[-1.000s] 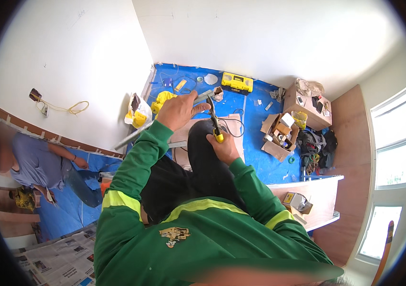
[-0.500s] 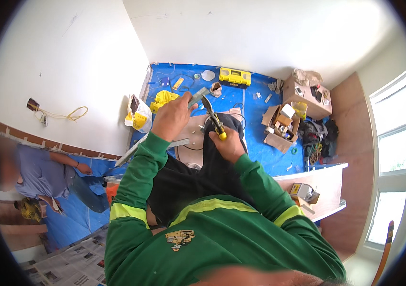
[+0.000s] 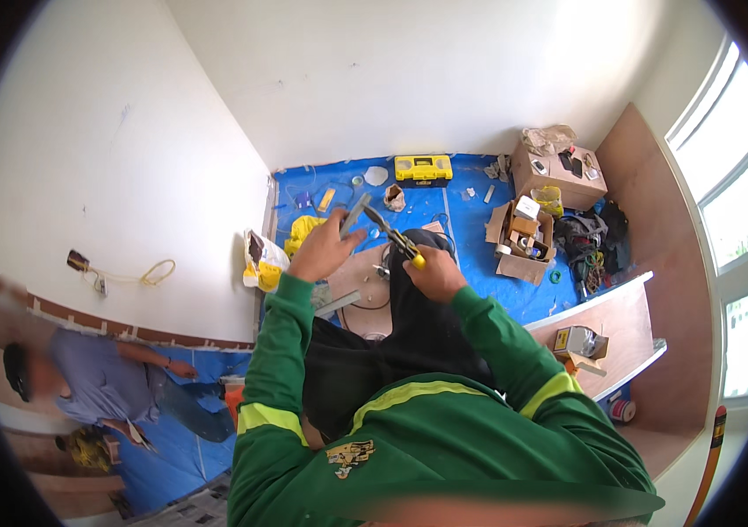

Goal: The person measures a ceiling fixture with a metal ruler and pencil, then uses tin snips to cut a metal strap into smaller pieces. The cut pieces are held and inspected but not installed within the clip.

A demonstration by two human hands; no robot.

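Note:
My left hand (image 3: 321, 252) is closed around a grey metal strip (image 3: 356, 211), whose end sticks up past the fingers. In my right hand (image 3: 438, 274) are metal snips (image 3: 389, 230) with yellow and black handles, held above my knee. The snips' jaws point up and left, close to the strip's end; I cannot tell whether they touch it. Below my left wrist another length of grey metal (image 3: 339, 304) shows, and whether it belongs to the same strip is unclear.
Blue sheeting (image 3: 470, 224) covers the floor, with a yellow toolbox (image 3: 424, 169), a white sack (image 3: 263, 261) and an open carton (image 3: 525, 263) on it. At my right is a wooden board (image 3: 615, 329) bearing a small box (image 3: 578, 341). A co-worker (image 3: 106, 378) is at left.
The view has shifted and turned slightly. The snips' jaws and the strip's end have stayed close together, and both hands keep their hold.

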